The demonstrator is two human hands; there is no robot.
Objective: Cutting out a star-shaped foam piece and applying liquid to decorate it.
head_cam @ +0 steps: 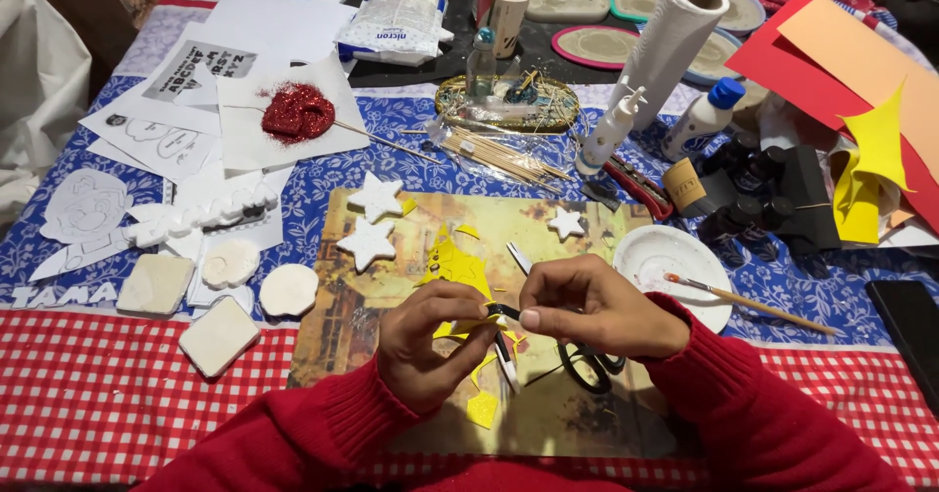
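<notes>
Pinching a yellow foam scrap (460,328) tight, the left hand (430,340) meets the right hand (587,306) — its grip closed on small scissors (577,360).

Small black piece (502,310) pinched between fingertips; yellow foam scrap (457,266) just left — black-handled scissors (585,363) flat beneath, near centre.

hands (518,321) together, fingers pinched, wrists low

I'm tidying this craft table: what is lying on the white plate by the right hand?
On the white plate rests a thin wooden paintbrush, its tip on the plate and its handle sticking out past the rim. Faint smears show inside. The right hand covers the plate's near-left edge.
</notes>
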